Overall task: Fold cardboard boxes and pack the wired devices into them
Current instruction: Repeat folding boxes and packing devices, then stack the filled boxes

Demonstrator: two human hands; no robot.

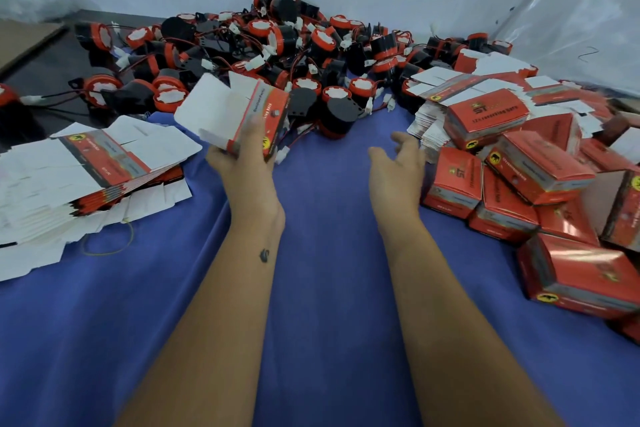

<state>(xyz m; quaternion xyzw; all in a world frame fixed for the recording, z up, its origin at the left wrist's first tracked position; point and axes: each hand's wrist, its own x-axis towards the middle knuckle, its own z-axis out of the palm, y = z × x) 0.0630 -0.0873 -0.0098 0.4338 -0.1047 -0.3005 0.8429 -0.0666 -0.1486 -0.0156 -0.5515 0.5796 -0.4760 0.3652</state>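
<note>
We see the left hand (246, 149) gripping a half-folded cardboard box (235, 114), flaps toward eleven o'clock; the right hand (398, 163) hangs empty, fingers loose, wired devices (270, 45) piled at twelve

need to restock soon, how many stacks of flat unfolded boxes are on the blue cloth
2: one stack of flat boxes at the left edge, one stack of flat boxes at the right, beside the folded boxes. More may be hidden under that pile.

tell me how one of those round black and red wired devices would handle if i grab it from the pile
A wired device looks rigid and compact, so probably firm to grip. Its round body may roll once set down. Its thin red and black wire likely snags neighbours in the tangled pile.
</note>
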